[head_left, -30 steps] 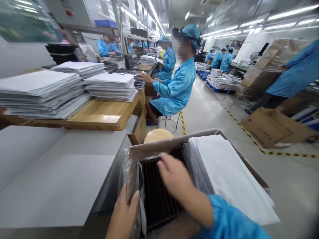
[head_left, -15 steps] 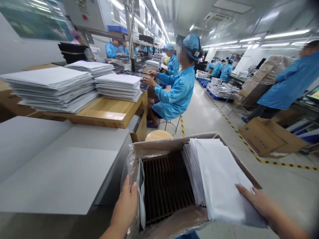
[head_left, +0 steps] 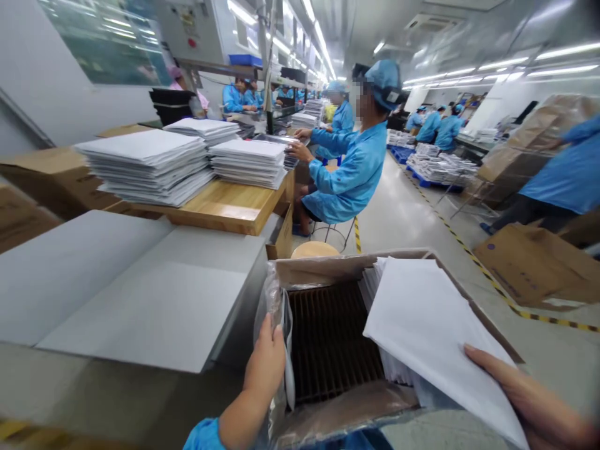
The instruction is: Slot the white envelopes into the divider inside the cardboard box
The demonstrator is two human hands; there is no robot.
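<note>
The head view looks down on an open brown cardboard box (head_left: 473,300) lined with a crinkled clear plastic bag (head_left: 274,300), standing just beside a grey desk (head_left: 117,294). Inside the box, dark brown ribbed sheets (head_left: 332,337) stand on edge in close rows on the left, and a pack of white paper sheets (head_left: 382,281) stands against them on the right.

The left hand (head_left: 265,369) sits at the box's near-left corner, fingers closed over the bunched edge of the plastic bag, thumb against the liner. Its blue sleeve (head_left: 204,434) shows at the bottom edge.

The right hand (head_left: 525,400) lies at the lower right, fingers stretched out flat along the top of a large white sheet (head_left: 431,337) that is tilted up and leaning over the box's right side. The hand seems to hold the sheet from its near edge, though the thumb and underside are hidden, so the grip itself cannot be made out. This white sheet lies between the two hands, touching the right one and well apart from the left.

Beyond the grey desk, a wooden desk (head_left: 225,209) carries stacks of white sheets (head_left: 150,165). A seated person in a blue coat and cap (head_left: 356,169) works at the far end, with a round wooden stool (head_left: 315,249) nearer the box.
</note>
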